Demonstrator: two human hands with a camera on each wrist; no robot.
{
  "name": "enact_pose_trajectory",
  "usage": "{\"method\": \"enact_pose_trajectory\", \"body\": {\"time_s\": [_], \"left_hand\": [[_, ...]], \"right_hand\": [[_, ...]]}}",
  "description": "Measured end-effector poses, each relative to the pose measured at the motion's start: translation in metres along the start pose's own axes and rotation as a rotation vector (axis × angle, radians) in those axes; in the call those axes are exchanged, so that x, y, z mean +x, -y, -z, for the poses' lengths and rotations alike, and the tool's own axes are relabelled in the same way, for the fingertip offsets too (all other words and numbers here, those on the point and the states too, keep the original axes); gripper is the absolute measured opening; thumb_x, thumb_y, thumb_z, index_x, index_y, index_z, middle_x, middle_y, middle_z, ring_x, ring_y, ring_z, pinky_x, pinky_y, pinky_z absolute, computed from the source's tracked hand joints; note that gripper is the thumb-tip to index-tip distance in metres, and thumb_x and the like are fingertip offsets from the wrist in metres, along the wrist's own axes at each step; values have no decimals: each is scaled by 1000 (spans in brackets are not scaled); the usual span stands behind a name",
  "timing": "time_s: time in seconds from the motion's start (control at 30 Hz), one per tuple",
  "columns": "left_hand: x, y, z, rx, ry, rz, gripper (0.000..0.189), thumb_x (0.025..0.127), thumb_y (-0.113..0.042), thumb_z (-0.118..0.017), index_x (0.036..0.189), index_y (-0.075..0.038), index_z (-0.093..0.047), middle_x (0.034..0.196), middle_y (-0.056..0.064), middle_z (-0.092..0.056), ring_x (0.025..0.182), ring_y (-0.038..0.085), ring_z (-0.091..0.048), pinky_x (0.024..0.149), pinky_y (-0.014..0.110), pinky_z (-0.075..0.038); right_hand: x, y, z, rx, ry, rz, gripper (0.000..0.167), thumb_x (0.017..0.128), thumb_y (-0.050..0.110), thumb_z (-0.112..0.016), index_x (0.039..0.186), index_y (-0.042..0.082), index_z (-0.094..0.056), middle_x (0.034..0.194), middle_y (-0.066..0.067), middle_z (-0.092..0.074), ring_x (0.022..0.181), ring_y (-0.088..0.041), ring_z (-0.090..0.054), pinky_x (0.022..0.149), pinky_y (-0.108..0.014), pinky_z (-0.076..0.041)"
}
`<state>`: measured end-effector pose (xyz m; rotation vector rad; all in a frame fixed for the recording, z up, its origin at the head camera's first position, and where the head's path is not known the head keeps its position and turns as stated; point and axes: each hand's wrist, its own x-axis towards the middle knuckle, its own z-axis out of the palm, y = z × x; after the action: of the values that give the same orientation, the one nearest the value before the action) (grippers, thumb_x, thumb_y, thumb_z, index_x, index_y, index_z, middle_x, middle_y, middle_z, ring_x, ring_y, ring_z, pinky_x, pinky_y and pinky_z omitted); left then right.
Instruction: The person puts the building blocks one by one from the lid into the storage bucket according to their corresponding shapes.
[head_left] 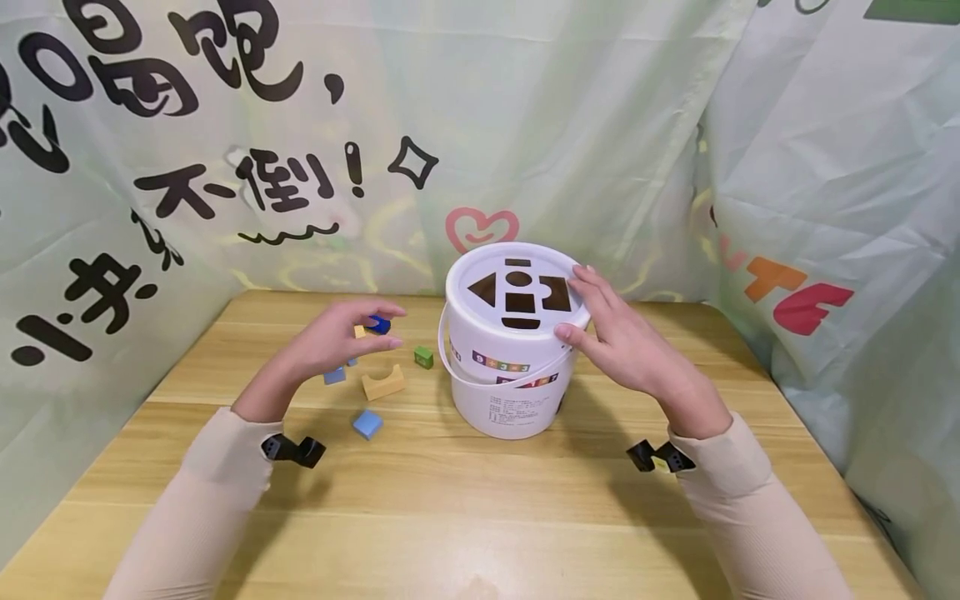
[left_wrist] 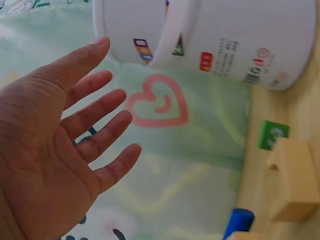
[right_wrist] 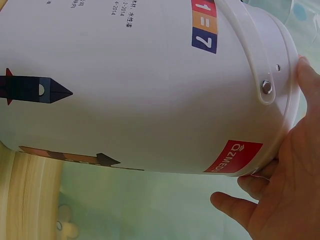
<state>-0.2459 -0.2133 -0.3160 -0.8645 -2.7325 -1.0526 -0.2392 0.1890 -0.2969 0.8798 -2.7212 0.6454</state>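
Observation:
A white bucket (head_left: pixel 517 412) stands upright on the table. Its white lid (head_left: pixel 483 318) has cut-out holes of several shapes, among them a triangle and a circle. My right hand (head_left: pixel 630 346) rests on the lid's right rim, thumb at the front and fingers farther back. To the left of the bucket, my left hand (head_left: pixel 333 337) hovers above some blocks, fingers spread and holding nothing. Near it lie a dark blue cylinder block (head_left: pixel 381 325), a yellow arch block (head_left: pixel 384 384) and a green block (head_left: pixel 423 357). A light blue block (head_left: pixel 367 425) lies closer to me.
Another light blue block (head_left: pixel 334 376) and a small yellow block (head_left: pixel 359 332) are partly under the left hand. The bucket's handle (head_left: pixel 450 367) hangs down across its front. Printed cloth (head_left: pixel 585 150) walls in the wooden table (head_left: pixel 420 517) behind and at the sides.

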Motion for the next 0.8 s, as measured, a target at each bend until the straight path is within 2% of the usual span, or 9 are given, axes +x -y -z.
{"method": "enact_pose_trajectory", "body": {"time_s": [0.1,0.33,0.6,0.8], "left_hand": [[-10,9,-6,-3,9,-6,45,89,-27,-74,128,-7,-63,127,8,-62,110,29,-60,95,50,-47],[-32,25,-20,-13,61,62,49,90,-33,-72,130,-8,-61,131,8,-60,113,38,-58,94,55,-46],[-50,42,-33,-58,115,52,49,88,-32,-74,127,-4,-62,125,10,-63,111,34,-59,96,52,-45],[-62,52,-38,-93,156,27,41,89,-26,-74,122,-3,-64,118,11,-65,104,32,-61,91,49,-49]], "right_hand": [[0,1,0,-2,2,-3,75,100,50,-49,153,3,-24,162,-7,-13,149,-27,-5,114,-54,-21],[1,1,2,-4,11,4,75,100,51,-47,154,4,-23,162,-9,-13,149,-27,-5,114,-55,-21],[0,1,2,-17,11,3,75,100,52,-46,153,4,-24,162,-9,-14,149,-29,-6,114,-55,-22],[0,1,2,-20,17,0,75,100,52,-46,153,4,-24,162,-8,-13,149,-27,-5,114,-54,-22]]}}
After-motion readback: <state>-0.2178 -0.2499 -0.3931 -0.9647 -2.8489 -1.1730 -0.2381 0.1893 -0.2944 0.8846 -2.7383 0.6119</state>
